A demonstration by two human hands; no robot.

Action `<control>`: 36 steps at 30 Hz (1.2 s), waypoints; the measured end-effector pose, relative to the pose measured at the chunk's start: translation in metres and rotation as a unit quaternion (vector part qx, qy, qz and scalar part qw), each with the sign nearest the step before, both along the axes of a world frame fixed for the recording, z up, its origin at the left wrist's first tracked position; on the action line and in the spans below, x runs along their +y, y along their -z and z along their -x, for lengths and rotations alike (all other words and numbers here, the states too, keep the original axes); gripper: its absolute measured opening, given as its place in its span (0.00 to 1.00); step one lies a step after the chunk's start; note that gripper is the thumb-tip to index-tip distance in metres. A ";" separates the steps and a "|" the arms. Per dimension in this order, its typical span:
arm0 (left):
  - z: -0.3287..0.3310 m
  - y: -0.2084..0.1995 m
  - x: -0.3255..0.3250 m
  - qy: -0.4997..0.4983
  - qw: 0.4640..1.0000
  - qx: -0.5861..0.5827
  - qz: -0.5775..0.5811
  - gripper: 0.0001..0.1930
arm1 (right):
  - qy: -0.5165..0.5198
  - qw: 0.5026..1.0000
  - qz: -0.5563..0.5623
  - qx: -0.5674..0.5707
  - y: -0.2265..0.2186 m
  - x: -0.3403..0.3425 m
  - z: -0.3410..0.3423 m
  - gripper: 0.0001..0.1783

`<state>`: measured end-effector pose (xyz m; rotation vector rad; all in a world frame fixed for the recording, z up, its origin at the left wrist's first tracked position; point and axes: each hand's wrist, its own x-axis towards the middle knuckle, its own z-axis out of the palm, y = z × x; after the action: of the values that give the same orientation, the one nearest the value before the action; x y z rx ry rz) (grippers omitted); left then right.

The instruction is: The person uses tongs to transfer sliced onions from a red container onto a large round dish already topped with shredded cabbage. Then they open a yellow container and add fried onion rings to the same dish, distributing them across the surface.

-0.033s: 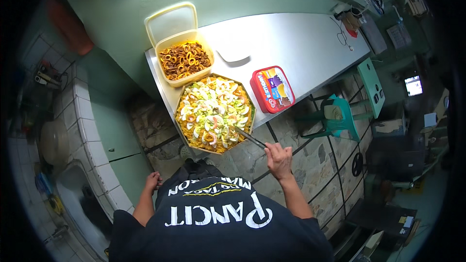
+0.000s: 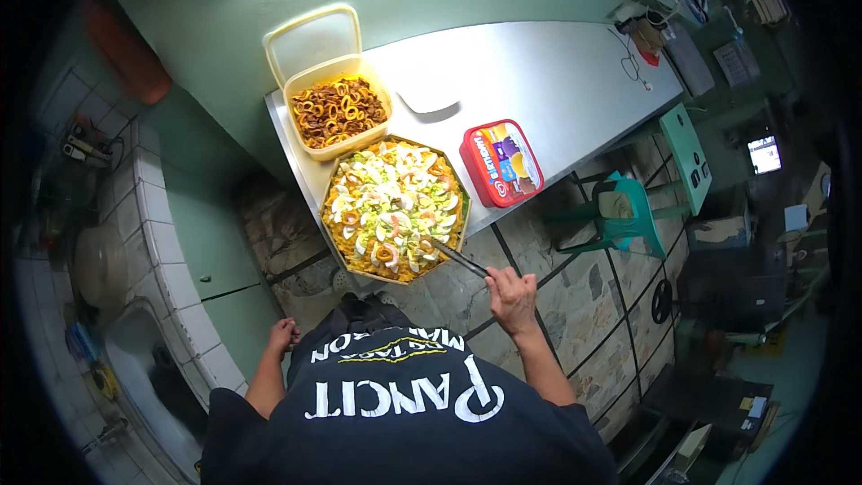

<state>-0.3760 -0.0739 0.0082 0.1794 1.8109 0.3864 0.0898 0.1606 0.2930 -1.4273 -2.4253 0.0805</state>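
Observation:
My right hand (image 2: 513,300) is closed around a pair of dark tongs (image 2: 463,259). Their tips touch the near right part of the noodle dish, among the toppings. The noodles, topped with egg slices, chopped greens, orange rings and pinkish pieces, fill a wide octagonal tray (image 2: 338,260) at the table's near edge. Down at my left side, my left hand (image 2: 285,334) hangs with curled fingers, away from the table and with nothing visible in it. Behind the tray stands an open yellowish tub (image 2: 346,145) of brown pieces and orange rings, its lid (image 2: 314,40) tipped back.
A red lidded plastic tub (image 2: 503,164) stands right of the tray on the white table (image 2: 557,81). Behind is a white flat item (image 2: 429,101). A green plastic chair (image 2: 626,216) stands at the right, and a sink (image 2: 144,350) lies to my left.

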 end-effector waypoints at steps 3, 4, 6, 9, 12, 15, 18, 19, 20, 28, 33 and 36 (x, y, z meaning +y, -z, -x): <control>-0.002 -0.001 0.006 0.008 1.000 -0.001 -0.007 0.20 | 0.004 0.999 0.013 -0.034 0.016 -0.014 -0.003 0.09; -0.002 -0.001 0.010 0.009 1.000 0.002 -0.019 0.20 | 0.012 0.999 0.021 -0.031 0.019 -0.015 -0.003 0.10; -0.003 -0.001 0.014 0.010 0.999 0.002 -0.031 0.20 | 0.030 0.999 0.020 -0.032 0.021 -0.017 -0.005 0.10; -0.003 -0.001 0.016 0.008 1.000 -0.001 -0.026 0.20 | 0.055 0.997 0.046 0.002 0.017 -0.013 -0.007 0.09; -0.003 0.003 0.012 0.000 1.000 0.000 -0.017 0.20 | 0.082 0.987 0.104 0.094 0.008 0.002 -0.005 0.10; -0.004 0.008 0.002 -0.002 0.999 -0.003 -0.032 0.20 | 0.077 0.968 0.142 0.194 0.002 0.046 0.014 0.11; -0.002 0.011 -0.008 -0.007 0.999 0.004 -0.031 0.20 | 0.005 0.971 0.071 0.228 0.005 0.108 0.057 0.14; -0.002 0.011 -0.011 -0.012 0.999 0.004 -0.032 0.20 | -0.020 0.976 0.045 0.214 0.008 0.131 0.076 0.15; -0.001 0.011 -0.013 -0.017 0.999 0.004 -0.034 0.20 | -0.023 0.978 0.074 0.194 0.011 0.155 0.096 0.16; -0.001 0.002 -0.048 -0.117 0.993 0.004 -0.031 0.19 | 0.038 0.996 0.068 -0.046 0.039 0.265 0.222 0.14; -0.005 0.001 -0.070 -0.109 0.994 0.027 0.014 0.17 | 0.044 0.996 0.054 -0.062 0.056 0.283 0.253 0.16; -0.004 0.003 -0.073 -0.099 0.995 0.029 0.011 0.17 | 0.048 0.996 0.052 -0.054 0.055 0.282 0.259 0.16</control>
<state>-0.3725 -0.1471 0.0055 -0.0043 1.8950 0.5052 -0.1694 0.4430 0.2384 -1.6312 -2.4657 0.1122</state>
